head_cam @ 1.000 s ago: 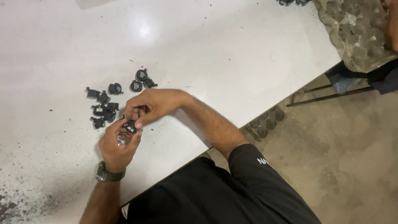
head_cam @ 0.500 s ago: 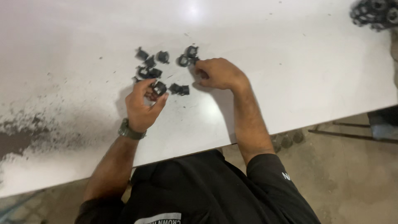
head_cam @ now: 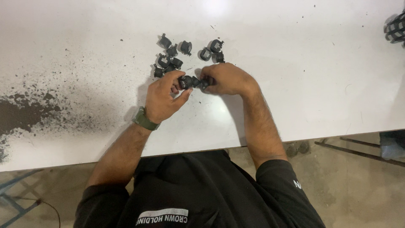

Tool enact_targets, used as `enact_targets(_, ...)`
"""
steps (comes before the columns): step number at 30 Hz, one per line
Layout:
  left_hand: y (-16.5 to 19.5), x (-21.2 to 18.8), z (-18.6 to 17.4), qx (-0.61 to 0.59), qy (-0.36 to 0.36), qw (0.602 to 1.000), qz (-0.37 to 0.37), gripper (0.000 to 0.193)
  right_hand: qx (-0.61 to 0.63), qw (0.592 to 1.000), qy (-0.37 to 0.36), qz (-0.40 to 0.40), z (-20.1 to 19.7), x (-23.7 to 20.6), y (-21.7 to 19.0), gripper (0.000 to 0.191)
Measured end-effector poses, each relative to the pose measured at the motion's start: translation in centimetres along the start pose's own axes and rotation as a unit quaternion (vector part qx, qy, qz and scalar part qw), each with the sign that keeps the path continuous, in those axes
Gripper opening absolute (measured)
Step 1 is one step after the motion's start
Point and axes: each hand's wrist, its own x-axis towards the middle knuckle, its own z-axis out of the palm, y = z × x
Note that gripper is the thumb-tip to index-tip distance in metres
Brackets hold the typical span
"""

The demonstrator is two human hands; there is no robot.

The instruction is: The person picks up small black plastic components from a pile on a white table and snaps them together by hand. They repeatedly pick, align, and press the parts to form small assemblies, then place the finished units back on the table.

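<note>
Over the white table (head_cam: 295,84), my left hand (head_cam: 162,98) and my right hand (head_cam: 225,79) meet fingertip to fingertip. Between them they pinch small black plastic parts (head_cam: 190,81); the left fingers grip one end, the right fingers the other. A green watch sits on my left wrist. Just beyond my hands lies a loose pile of several similar black parts (head_cam: 171,57), with two more (head_cam: 213,48) a little to the right.
Dark powder or grime (head_cam: 25,114) stains the table's left side. More black parts (head_cam: 396,27) lie at the far right edge. The table's near edge runs just in front of my torso; a concrete floor and metal frame (head_cam: 358,150) show below right.
My right hand has come back from the pile to meet my left hand, and both now grip the black parts together. The camera view has shifted.
</note>
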Motion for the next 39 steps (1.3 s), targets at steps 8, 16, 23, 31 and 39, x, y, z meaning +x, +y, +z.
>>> enact_targets(8, 0.5, -0.1, 0.3, 0.131, -0.194, 0.972, 0.028, 0.041, 0.162, 0.961, 0.015, -0.222, -1.6, -1.3, 3.1, 0.036)
enact_targets(16, 0.1, -0.3, 0.9, 0.191, -0.253, 0.948, 0.001, 0.050, 0.249, 0.905, -0.038, -0.344, -1.9, -2.1, 3.3, 0.037)
enact_targets(23, 0.4, -0.1, 0.7, 0.197, -0.267, 0.943, -0.013, 0.053, 0.300, 0.887, -0.046, -0.348, -1.4, -1.8, 3.6, 0.040)
enact_targets(31, 0.2, 0.0, 0.8, 0.205, -0.265, 0.942, -0.008, 0.055, 0.309, 0.882, -0.063, -0.351, -1.2, -1.2, 3.6, 0.038)
enact_targets(39, 0.6, 0.2, 0.5, 0.194, -0.214, 0.957, -0.037, 0.056, 0.365, 0.881, -0.099, -0.285, -0.8, -0.7, 3.9, 0.036)
